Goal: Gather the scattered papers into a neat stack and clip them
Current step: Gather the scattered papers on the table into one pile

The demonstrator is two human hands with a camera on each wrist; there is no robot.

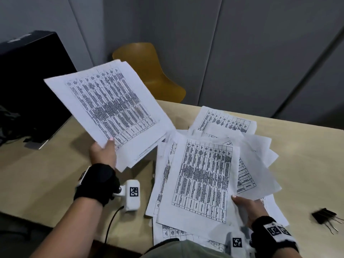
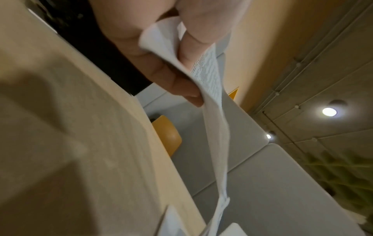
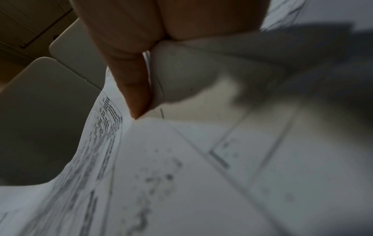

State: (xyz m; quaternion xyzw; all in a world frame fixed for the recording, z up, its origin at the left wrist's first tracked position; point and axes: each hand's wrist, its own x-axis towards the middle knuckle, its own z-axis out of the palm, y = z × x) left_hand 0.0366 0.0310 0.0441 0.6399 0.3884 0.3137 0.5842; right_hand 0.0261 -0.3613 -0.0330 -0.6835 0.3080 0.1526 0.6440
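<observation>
The left hand point(image 1: 103, 152) is raised above the tabletop's left part, thumb on top and fingers point(image 2: 181, 84) curled beneath, pinching a sheaf of sheets by its near corner. The right hand point(image 1: 248, 208) sits low near the near edge, thumb point(image 3: 129, 67) pressed down in a pinch on a sheet's corner. Both wrists wear black straps.
</observation>
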